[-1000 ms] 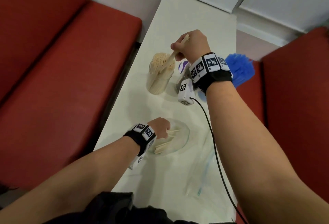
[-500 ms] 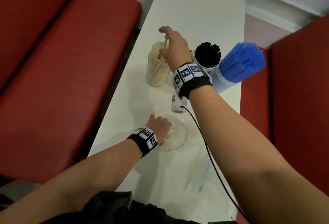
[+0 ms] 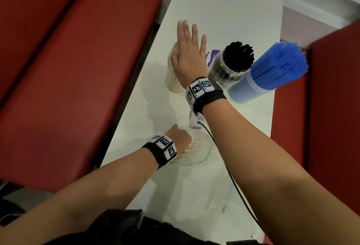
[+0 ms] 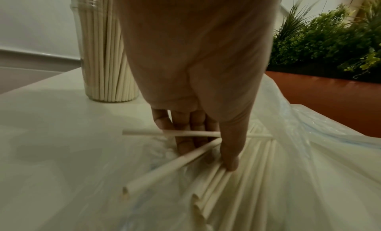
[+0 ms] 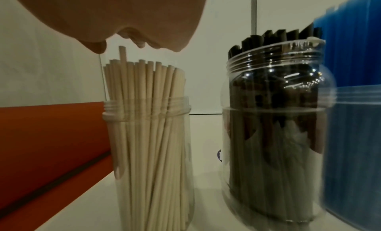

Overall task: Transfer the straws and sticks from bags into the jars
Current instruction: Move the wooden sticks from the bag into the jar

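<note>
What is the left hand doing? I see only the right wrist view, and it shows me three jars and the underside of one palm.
Observer: The left hand is closer to the person than the jars. Its fingers pinch pale sticks inside a clear bag.
Operator: Does the right hand hold a stick?
Observer: No. In the head view the right hand is flat, its fingers straight, over the stick jar.
Operator: Is another bag on the table?
Observer: Yes. A second bag with a blue strip lies flat, nearest the person. I see nothing in it.
</note>
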Available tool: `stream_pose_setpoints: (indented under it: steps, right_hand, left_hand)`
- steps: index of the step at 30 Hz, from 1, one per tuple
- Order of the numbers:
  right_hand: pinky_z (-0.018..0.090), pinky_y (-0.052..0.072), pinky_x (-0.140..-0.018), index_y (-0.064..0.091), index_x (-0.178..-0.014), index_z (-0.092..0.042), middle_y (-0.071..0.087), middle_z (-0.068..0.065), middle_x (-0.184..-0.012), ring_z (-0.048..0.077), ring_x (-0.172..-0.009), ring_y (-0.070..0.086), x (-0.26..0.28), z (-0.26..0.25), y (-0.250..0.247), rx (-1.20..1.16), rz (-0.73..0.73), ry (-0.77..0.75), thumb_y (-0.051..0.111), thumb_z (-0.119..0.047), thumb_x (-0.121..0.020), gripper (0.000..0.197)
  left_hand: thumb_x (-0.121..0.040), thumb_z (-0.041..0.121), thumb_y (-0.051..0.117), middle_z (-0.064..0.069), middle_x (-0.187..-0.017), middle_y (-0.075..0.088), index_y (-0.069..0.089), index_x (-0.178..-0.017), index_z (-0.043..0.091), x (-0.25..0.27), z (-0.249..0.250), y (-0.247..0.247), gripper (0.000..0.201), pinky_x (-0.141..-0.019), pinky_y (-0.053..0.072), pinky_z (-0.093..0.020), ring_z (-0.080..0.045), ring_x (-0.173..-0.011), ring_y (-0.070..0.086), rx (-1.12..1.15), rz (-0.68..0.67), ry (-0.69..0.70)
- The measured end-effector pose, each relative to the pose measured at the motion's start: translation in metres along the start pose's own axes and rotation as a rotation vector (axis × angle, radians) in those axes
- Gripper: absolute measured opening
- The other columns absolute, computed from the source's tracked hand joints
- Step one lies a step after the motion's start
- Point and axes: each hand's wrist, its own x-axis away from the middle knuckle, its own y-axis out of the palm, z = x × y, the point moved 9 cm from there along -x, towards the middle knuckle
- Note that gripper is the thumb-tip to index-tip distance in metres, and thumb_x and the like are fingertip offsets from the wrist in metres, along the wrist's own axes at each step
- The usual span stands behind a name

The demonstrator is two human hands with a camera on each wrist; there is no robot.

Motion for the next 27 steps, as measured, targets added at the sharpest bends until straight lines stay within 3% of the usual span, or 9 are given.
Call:
stream_pose_setpoints:
  steps: [5, 8, 12, 15, 17, 19, 21, 23, 27]
  right_hand:
    - [0.054, -0.005, -0.123, 0.0, -0.161, -0.013, -0.001, 0.004, -0.169, 0.029, -0.156, -0.006, 0.003, 0.002, 0.027, 0.198, -0.147, -0.039, 0.022, -0.055, -0.105, 0.073]
    - [0.053, -0.005, -0.124, 0.001, -0.161, -0.012, -0.002, 0.008, -0.169, 0.032, -0.155, -0.006, 0.001, 0.008, 0.017, 0.17, -0.061, 0.014, 0.024, -0.057, -0.104, 0.076]
    - [0.052, -0.006, -0.124, 0.001, -0.161, -0.014, -0.002, 0.009, -0.169, 0.032, -0.155, -0.009, 0.01, 0.008, 0.017, 0.107, -0.174, 0.02, 0.029, -0.054, -0.105, 0.074]
    - [0.049, 0.014, -0.123, 0.029, -0.157, -0.015, 0.03, 0.015, -0.16, 0.037, -0.151, 0.021, 0.026, 0.001, -0.025, -0.163, 0.131, -0.042, 0.045, -0.029, -0.103, 0.058]
    - [0.042, 0.04, -0.107, 0.05, -0.145, -0.012, 0.058, 0.012, -0.134, 0.03, -0.125, 0.053, 0.052, 0.002, -0.042, -0.405, 0.284, -0.055, 0.049, -0.017, -0.099, 0.047]
    - [0.038, 0.051, -0.083, 0.061, -0.13, -0.013, 0.068, 0.002, -0.101, 0.02, -0.091, 0.063, 0.081, 0.003, -0.025, -0.588, 0.145, 0.015, 0.046, -0.015, -0.097, 0.037]
    - [0.04, 0.055, -0.074, 0.067, -0.115, -0.015, 0.069, 0.001, -0.082, 0.019, -0.075, 0.065, 0.115, 0.005, 0.012, -0.693, -0.123, 0.13, 0.045, -0.011, -0.095, 0.03]
    - [0.044, 0.057, -0.081, 0.068, -0.107, -0.016, 0.071, 0.009, -0.085, 0.023, -0.079, 0.069, 0.154, 0.009, 0.044, -0.726, -0.319, 0.23, 0.045, -0.006, -0.093, 0.029]
    - [0.039, 0.052, -0.091, 0.068, -0.113, -0.015, 0.071, 0.014, -0.108, 0.031, -0.102, 0.065, 0.205, 0.023, 0.074, -0.623, -0.44, 0.338, 0.043, -0.003, -0.094, 0.034]
  left_hand:
    - [-0.097, 0.005, 0.051, -0.016, -0.119, 0.065, 0.062, -0.117, 0.0, 0.003, 0.0, -0.001, 0.023, -0.084, 0.047, -0.037, -0.035, -0.107, 0.065, 0.132, 0.012, -0.002]
    - [-0.096, 0.015, 0.057, -0.015, -0.123, 0.062, 0.059, -0.121, 0.002, 0.007, -0.002, -0.002, 0.028, -0.091, 0.052, -0.04, -0.033, -0.11, 0.062, 0.206, 0.054, -0.037]
    - [-0.09, 0.027, 0.07, -0.012, -0.134, 0.051, 0.043, -0.135, 0.006, 0.013, 0.006, 0.007, 0.057, -0.099, 0.049, -0.044, -0.031, -0.12, 0.052, 0.17, 0.083, -0.046]
    - [-0.091, 0.017, 0.067, -0.015, -0.138, 0.047, 0.04, -0.14, 0.005, 0.016, 0.007, 0.011, 0.057, -0.1, 0.049, -0.044, -0.031, -0.124, 0.049, 0.151, 0.112, -0.055]
    - [-0.099, 0.015, 0.056, -0.017, -0.141, 0.047, 0.041, -0.144, 0.004, 0.019, 0.003, 0.011, 0.049, -0.104, 0.046, -0.044, -0.033, -0.127, 0.05, 0.228, 0.081, -0.108]
    - [-0.103, 0.02, 0.049, -0.017, -0.141, 0.051, 0.046, -0.14, 0.004, 0.019, 0.0, 0.01, 0.041, -0.105, 0.044, -0.04, -0.033, -0.127, 0.053, 0.308, 0.052, -0.148]
    - [-0.106, 0.022, 0.044, -0.015, -0.136, 0.059, 0.053, -0.134, 0.005, 0.018, 0.003, 0.005, 0.034, -0.103, 0.045, -0.037, -0.031, -0.123, 0.058, 0.277, 0.069, -0.104]
    - [-0.106, 0.012, 0.037, -0.018, -0.137, 0.058, 0.054, -0.134, 0.004, 0.021, 0.003, -0.001, 0.033, -0.106, 0.043, -0.036, -0.03, -0.125, 0.056, 0.243, 0.092, -0.093]
    - [-0.102, -0.002, 0.035, -0.022, -0.14, 0.054, 0.053, -0.132, -0.004, 0.032, -0.01, -0.002, 0.036, -0.106, 0.037, -0.034, -0.031, -0.13, 0.052, 0.182, 0.08, -0.156]
